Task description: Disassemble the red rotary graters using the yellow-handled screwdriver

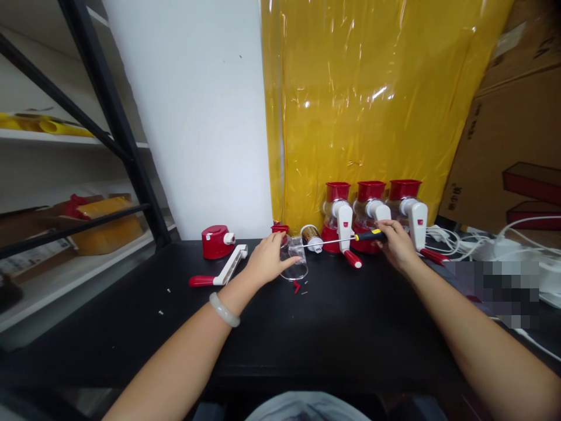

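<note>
My left hand grips a clear plastic grinder body with a red top, lying on the black table. My right hand is closed round a screwdriver with a black and yellow handle. Its thin shaft points left toward the clear body and a metal drum just behind it. A small red piece and tiny screws lie on the table in front of the clear body.
Three assembled red and white hand-crank grinders stand in a row against a yellow plastic sheet. A loose white crank with red handle and a red base lie left. White cables and cardboard boxes are right, shelves left.
</note>
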Action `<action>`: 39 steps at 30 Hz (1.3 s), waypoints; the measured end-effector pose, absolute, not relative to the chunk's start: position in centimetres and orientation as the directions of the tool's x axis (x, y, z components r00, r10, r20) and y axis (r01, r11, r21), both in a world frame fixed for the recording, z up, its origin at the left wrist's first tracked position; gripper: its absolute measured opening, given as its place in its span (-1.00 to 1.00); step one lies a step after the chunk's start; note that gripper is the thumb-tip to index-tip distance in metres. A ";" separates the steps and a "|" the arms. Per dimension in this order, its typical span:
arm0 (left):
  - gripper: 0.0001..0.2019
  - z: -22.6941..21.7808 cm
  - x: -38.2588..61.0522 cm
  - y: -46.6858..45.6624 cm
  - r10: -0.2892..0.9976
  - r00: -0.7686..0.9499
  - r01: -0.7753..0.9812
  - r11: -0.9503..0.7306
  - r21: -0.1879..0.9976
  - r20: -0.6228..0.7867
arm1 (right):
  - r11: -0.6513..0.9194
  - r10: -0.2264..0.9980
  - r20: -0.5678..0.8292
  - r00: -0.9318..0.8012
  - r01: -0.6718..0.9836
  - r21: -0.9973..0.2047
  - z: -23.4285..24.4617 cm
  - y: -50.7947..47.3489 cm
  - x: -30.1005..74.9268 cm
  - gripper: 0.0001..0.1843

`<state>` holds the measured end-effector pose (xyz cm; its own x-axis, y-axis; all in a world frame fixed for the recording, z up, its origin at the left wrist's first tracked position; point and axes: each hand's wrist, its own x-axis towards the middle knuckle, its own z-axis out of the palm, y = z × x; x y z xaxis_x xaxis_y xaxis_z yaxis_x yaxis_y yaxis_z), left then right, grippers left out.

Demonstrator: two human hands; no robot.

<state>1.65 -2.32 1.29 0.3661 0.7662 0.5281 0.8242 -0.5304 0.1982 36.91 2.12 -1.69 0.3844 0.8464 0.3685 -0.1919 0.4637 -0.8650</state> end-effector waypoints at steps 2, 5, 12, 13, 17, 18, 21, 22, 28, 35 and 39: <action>-0.30 1.3 1.7 -2.3 0.766 0.366 0.824 -0.531 0.199 0.528 | 0.456 0.852 0.345 0.392 -0.234 -0.859 -1.6 2.0 36.6 -0.72; -0.31 1.2 1.6 -2.3 0.762 0.369 0.821 -0.536 0.198 0.533 | 0.456 0.860 0.338 0.382 -0.280 -0.845 -1.3 1.7 36.3 -0.72; -0.29 1.1 1.6 -2.1 0.762 0.368 0.821 -0.535 0.197 0.533 | 0.460 0.868 0.348 0.354 -0.311 -0.832 -1.1 1.1 36.1 -0.76; -0.29 1.1 1.6 -2.2 0.763 0.369 0.822 -0.535 0.197 0.531 | 0.458 0.870 0.347 0.351 -0.312 -0.833 -1.1 1.1 36.1 -0.77; -0.31 1.2 1.6 -2.2 0.758 0.371 0.820 -0.539 0.195 0.537 | 0.450 0.874 0.339 0.348 -0.320 -0.834 -1.0 1.0 36.0 -0.78; -0.31 1.2 1.6 -2.2 0.758 0.372 0.819 -0.540 0.196 0.536 | 0.454 0.872 0.341 0.352 -0.322 -0.831 -0.9 1.0 35.9 -0.78; -0.30 1.2 1.6 -2.2 0.762 0.370 0.818 -0.538 0.203 0.531 | 0.472 0.861 0.352 0.367 -0.320 -0.821 -0.9 1.1 35.9 -0.77; -0.30 1.2 1.6 -2.2 0.763 0.369 0.818 -0.538 0.204 0.531 | 0.475 0.859 0.353 0.372 -0.319 -0.820 -0.8 1.1 35.8 -0.76; -0.29 1.1 1.6 -2.1 0.762 0.370 0.820 -0.536 0.198 0.532 | 0.447 0.871 0.315 0.378 -0.341 -0.827 -0.6 1.0 35.6 -0.75; -0.29 1.2 1.7 -2.3 0.765 0.366 0.825 -0.530 0.195 0.531 | 0.431 0.875 0.295 0.383 -0.342 -0.835 -0.4 0.8 35.5 -0.73; -0.30 1.2 1.6 -2.3 0.765 0.367 0.826 -0.529 0.193 0.529 | 0.420 0.878 0.287 0.382 -0.330 -0.845 -0.4 0.8 35.5 -0.73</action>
